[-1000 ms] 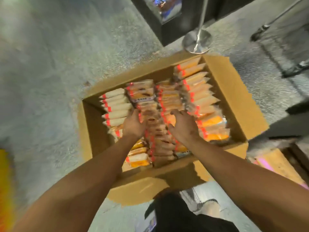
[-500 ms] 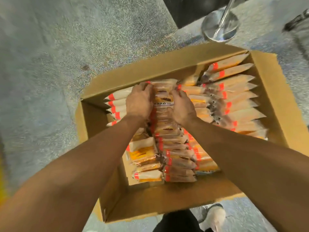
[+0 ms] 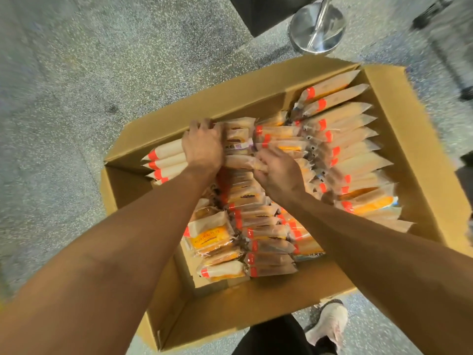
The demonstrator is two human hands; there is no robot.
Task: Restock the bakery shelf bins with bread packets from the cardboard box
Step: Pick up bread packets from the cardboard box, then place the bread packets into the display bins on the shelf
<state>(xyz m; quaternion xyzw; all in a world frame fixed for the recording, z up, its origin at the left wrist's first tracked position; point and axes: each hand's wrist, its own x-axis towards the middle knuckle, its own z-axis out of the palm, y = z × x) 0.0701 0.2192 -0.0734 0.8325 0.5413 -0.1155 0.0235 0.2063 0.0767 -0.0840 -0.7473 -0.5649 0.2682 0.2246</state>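
An open cardboard box [image 3: 256,311] stands on the floor, packed with rows of bread packets [image 3: 266,242] in clear wrappers with red-orange bands. Both my hands are inside it, at the far end of the middle row. My left hand [image 3: 202,147] has its fingers curled over the left side of a group of packets [image 3: 238,139] near the far wall. On the right side of that group, my right hand [image 3: 279,172] pinches one packet's edge with curled fingers. The fingertips of both hands are partly hidden among the wrappers.
The box sits on a speckled grey floor [image 3: 76,98]. A chrome stanchion base [image 3: 317,29] and a dark cabinet [image 3: 261,14] stand just beyond the far flap. My shoe [image 3: 330,321] is at the box's near right corner.
Both hands moved from the middle of the centre row to its far end and closed in on a group of packets. The view dropped closer to the box.
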